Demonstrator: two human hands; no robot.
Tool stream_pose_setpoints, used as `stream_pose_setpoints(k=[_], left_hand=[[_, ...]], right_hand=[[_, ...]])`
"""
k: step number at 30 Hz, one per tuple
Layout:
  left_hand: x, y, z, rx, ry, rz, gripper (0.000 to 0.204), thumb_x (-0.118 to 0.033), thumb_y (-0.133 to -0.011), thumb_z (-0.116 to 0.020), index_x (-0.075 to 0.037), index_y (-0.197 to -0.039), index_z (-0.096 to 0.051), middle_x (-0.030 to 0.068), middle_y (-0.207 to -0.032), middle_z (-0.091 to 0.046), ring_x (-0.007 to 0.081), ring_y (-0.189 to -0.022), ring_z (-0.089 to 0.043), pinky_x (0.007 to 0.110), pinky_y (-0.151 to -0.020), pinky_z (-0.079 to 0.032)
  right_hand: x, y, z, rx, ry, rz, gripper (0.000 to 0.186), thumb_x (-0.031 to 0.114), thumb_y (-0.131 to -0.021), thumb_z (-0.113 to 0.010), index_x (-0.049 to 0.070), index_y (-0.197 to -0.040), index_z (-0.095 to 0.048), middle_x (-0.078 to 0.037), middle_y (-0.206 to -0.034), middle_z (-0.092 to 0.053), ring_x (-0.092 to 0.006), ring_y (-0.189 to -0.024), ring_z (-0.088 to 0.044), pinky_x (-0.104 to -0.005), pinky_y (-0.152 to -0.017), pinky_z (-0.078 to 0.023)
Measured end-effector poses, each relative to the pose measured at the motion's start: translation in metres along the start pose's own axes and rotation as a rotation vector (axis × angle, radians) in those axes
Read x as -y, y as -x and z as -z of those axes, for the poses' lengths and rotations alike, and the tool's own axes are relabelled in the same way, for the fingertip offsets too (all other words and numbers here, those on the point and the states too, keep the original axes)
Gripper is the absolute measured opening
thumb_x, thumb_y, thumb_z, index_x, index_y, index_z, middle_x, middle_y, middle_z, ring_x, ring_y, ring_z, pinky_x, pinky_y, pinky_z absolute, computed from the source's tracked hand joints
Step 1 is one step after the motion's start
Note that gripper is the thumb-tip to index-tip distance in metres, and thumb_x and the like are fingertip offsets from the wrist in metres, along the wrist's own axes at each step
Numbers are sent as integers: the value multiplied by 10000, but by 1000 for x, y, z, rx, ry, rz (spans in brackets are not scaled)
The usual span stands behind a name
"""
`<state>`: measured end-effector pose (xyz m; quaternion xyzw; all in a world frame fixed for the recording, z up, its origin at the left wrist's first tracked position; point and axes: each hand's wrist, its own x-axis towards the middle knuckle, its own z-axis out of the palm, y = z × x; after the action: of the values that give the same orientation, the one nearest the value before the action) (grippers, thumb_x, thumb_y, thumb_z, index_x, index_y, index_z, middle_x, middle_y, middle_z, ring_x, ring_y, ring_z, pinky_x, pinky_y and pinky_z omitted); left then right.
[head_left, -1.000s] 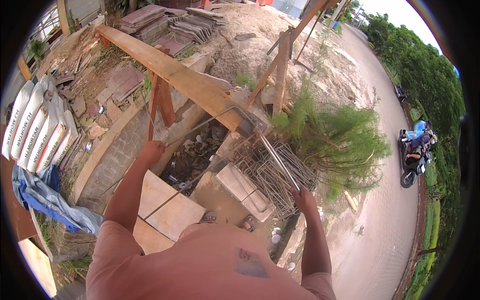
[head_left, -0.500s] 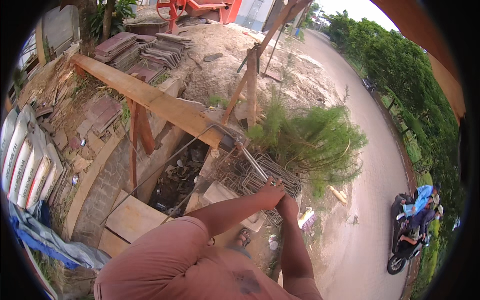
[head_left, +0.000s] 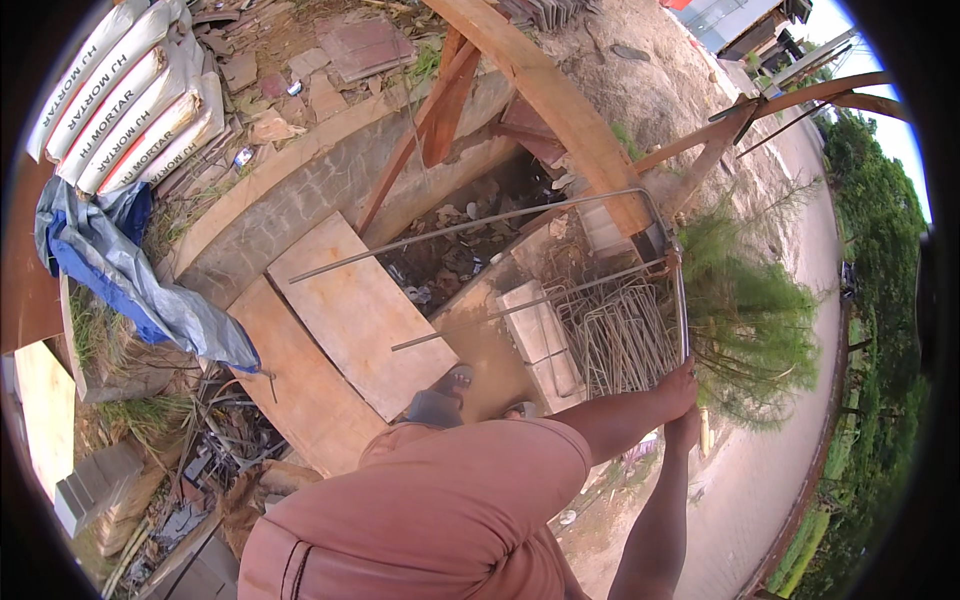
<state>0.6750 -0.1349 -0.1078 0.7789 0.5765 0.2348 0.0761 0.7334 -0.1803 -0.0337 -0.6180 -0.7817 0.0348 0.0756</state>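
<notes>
My left hand (head_left: 677,391) and my right hand (head_left: 683,430) are closed together round the lower end of a straight, shiny metal lever (head_left: 682,310). Its far end meets a metal fitting at the tip of a long wooden plank (head_left: 575,108). A steel rod (head_left: 450,238) is caught at that fitting; it is bent at a corner, with a long leg reaching left over a ditch. A second thin rod length (head_left: 520,309) runs lower, back to the same fitting. Beneath lies a pile of bent rebar stirrups (head_left: 618,335), beside a pale block (head_left: 540,338).
Crossed wooden legs (head_left: 445,110) brace the plank over the littered ditch (head_left: 470,230). Boards (head_left: 350,300) cover part of it near my feet. White sacks (head_left: 130,95) and a blue-grey tarp (head_left: 150,280) lie left. A feathery green shrub (head_left: 750,320) and a paved road (head_left: 760,480) are right.
My view has turned left, so the plank, lever and hands appear farther right. The motorbike with its riders is out of view. Both hands keep their hold on the lever.
</notes>
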Motion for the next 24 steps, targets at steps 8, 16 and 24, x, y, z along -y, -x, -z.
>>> stream_pose_setpoints(k=[8,16,24], left_hand=[[15,32,91,254,-64,-277,218,-187,-771,-627,-164,-980,-686,12,-1009,-656,173,-1075,-600,508,-1134,-171],[145,91,168,-305,260,-14,451,-205,-791,-658,-99,-1212,-534,111,-1273,-514,331,-1202,-488,449,-1008,-399],[349,168,227,21,241,824,532,-488,-906,-550,37,-877,-630,180,-832,-644,310,-831,-618,427,-783,-465]], right_hand=[[0,24,6,-20,-42,17,296,279,-860,-576,31,-1020,-599,-256,-948,-647,-471,-904,-598,-559,-737,-454],[-11,16,-9,130,-49,-183,316,300,-843,-627,-2,-887,-545,-273,-830,-639,-476,-810,-610,-538,-715,-474],[-42,-7,-51,152,-216,-16,348,333,-817,-656,-1,-816,-556,-260,-805,-637,-466,-783,-611,-535,-670,-467]])
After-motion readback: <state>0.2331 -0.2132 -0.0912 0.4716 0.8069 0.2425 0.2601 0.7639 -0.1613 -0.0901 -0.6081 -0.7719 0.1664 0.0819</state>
